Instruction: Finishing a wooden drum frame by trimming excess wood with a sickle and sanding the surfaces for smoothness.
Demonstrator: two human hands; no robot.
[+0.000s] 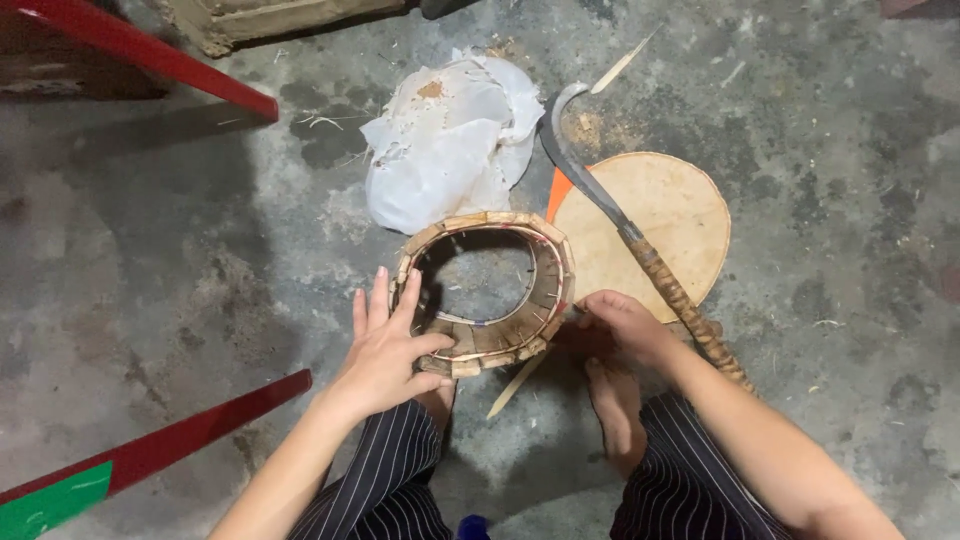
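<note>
A round ring of bamboo strips (545,262) lies on the concrete floor in front of me. My left hand (385,350) rests on its near left rim, fingers spread and thumb pressed on the strips. At the ring's near right edge my right hand (622,322) has its fingers curled against the rim; whether it pinches a strip is hidden. A loose bamboo sliver (515,385) lies under the ring's near edge. My bare feet (615,405) sit just below the ring.
A curved knife with a wrapped handle (640,240) lies across a round wooden board (670,215) to the right. A crumpled white plastic bag (450,140) sits behind the ring. Red metal bars (150,50) run at the upper left and lower left (180,440).
</note>
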